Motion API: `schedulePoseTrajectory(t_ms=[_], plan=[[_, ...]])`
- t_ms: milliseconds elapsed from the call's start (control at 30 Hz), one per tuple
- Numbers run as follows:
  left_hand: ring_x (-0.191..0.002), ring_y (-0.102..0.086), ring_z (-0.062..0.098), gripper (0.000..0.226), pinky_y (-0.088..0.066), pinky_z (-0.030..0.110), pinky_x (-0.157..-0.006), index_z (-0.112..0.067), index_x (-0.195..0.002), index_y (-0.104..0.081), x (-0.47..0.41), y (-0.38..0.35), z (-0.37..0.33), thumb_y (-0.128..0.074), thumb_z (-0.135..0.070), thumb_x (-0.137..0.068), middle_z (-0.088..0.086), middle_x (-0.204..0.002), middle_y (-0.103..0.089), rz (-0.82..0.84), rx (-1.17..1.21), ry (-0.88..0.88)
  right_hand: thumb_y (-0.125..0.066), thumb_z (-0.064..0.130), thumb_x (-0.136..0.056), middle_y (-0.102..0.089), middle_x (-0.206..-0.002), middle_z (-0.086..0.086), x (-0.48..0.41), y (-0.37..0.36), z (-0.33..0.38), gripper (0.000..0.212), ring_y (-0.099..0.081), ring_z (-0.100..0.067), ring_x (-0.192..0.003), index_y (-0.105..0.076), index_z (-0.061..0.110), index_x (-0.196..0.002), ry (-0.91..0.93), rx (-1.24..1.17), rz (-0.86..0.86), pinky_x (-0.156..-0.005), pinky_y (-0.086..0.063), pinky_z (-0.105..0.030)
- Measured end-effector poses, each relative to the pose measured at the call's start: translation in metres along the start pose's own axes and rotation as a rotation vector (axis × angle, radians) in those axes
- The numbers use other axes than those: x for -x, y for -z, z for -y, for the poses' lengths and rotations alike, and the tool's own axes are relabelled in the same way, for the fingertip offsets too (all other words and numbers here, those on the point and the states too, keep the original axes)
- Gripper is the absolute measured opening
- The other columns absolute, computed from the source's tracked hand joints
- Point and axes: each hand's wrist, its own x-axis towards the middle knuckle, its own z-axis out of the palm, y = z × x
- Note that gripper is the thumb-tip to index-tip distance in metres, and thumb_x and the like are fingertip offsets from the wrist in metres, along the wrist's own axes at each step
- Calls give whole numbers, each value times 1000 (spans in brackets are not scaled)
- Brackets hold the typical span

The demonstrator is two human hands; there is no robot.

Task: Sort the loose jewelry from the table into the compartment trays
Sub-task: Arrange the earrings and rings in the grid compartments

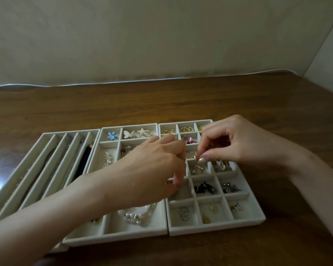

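Note:
Three pale grey compartment trays stand side by side on the wooden table. The right tray [217,228] has small square cells with earrings and charms. My right hand [229,143] hovers over its middle cells, thumb and forefinger pinching a small silvery piece above a cell that holds pearl-like jewelry [197,168]. My left hand [152,169] reaches across the middle tray [112,238] and its fingertips curl down into a cell at the right tray's left column; what they hold is hidden. A bead necklace [136,215] lies in the middle tray.
The left tray [46,162] has long slots with chains and a dark strap. Brooches, a blue flower [112,135], a butterfly and a starfish sit in the middle tray's far cells. Bare table [161,100] extends behind the trays to a wall.

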Motion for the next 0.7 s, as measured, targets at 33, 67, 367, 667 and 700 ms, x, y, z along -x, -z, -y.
schedulePoseTrajectory(t_ms=[33,67,367,667,700], plan=[[-94,-32,-2,5,-36,22,-89,-35,-83,-65,0,-1,1,-66,-38,-79,-21,-96,-44,-19,37,8,-74,20,-76,-66,-76,12,0,0,0,5,-62,-14,-71,-72,24,-75,-1,5,-2,-66,-52,-38],[-93,-35,-2,4,-39,23,-87,-35,-81,-64,1,-1,1,-66,-37,-79,-21,-94,-45,-25,94,32,-74,20,-76,-66,-76,12,0,1,-1,5,-62,-13,-72,-72,24,-75,-1,11,-4,-66,-53,-36],[-74,-64,8,10,-50,25,-70,-20,-80,-62,6,11,5,-66,-12,-82,-8,-77,-68,-3,799,275,-75,18,-77,-67,-75,13,-1,1,-4,3,-62,-6,-72,-73,21,-76,-22,32,-30,-64,-50,-19],[-85,-68,28,17,-51,51,-86,-22,-95,-68,12,11,3,-62,-11,-82,1,-77,-70,16,965,326,-74,18,-78,-66,-74,15,-1,-1,-1,6,-62,-3,-73,-72,23,-75,-32,39,-30,-66,-50,-17],[-86,-68,26,17,-52,49,-86,-21,-93,-70,12,12,3,-61,-10,-83,0,-79,-71,20,945,324,-74,18,-78,-66,-74,15,-1,-1,-1,6,-62,-3,-73,-72,23,-75,-33,42,-33,-66,-49,-17]])
